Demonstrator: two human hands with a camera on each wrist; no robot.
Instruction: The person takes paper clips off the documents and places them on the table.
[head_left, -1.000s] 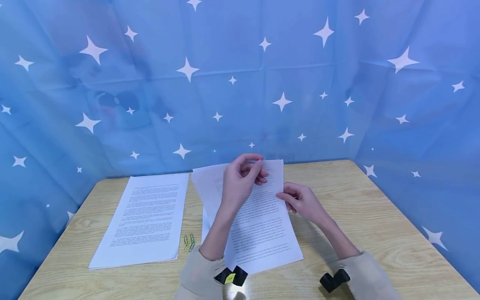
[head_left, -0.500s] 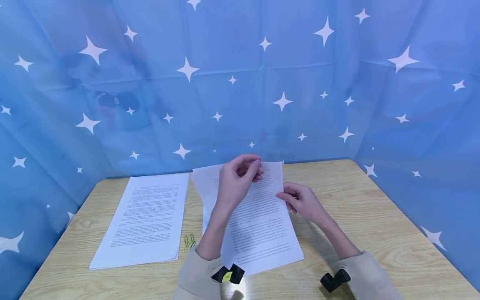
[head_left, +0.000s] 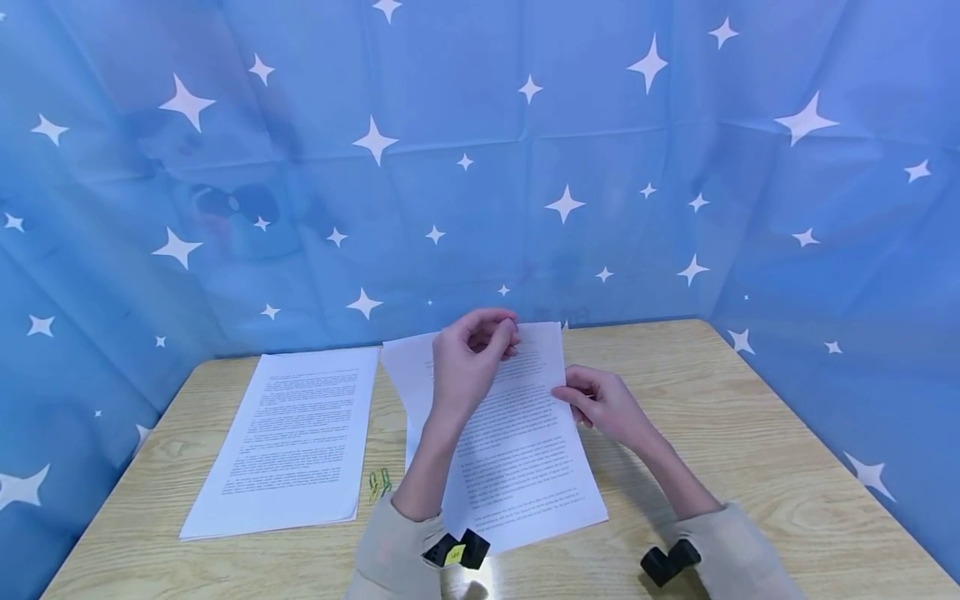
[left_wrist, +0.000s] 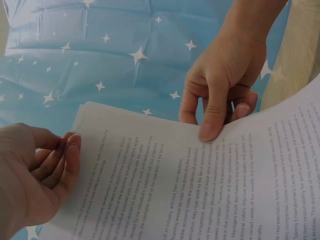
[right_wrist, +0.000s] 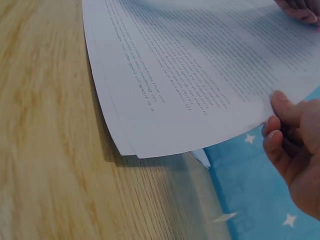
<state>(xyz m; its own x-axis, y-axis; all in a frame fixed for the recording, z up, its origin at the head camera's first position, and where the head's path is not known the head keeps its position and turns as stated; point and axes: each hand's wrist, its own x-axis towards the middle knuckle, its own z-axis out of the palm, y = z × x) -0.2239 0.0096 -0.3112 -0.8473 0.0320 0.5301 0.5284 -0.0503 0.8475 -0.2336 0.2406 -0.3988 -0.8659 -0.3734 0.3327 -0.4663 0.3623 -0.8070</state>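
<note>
A small stack of printed sheets (head_left: 517, 475) is held raised and tilted at the middle of the table, its layers slightly fanned at the left. My right hand (head_left: 606, 406) pinches the right edge of these sheets between thumb and fingers; in the left wrist view the thumb (left_wrist: 212, 117) lies over the printed face. Near the top edge is my left hand (head_left: 465, 367), thumb and forefinger tips brought together. A pinkish speck shows at those fingertips in the right wrist view; what the small thing is, I cannot tell. Most of it is hidden by the fingers.
Another stack of printed paper (head_left: 288, 442) lies flat on the left of the wooden table (head_left: 750, 433). Green and yellow paper clips (head_left: 380, 483) sit between the two stacks, close to my left sleeve. A blue star-patterned curtain (head_left: 480, 167) hangs behind the table.
My left hand has shifted a little left along the top of the sheets. The upper edge of the sheets has moved slightly left too. My right hand keeps its grip in place.
</note>
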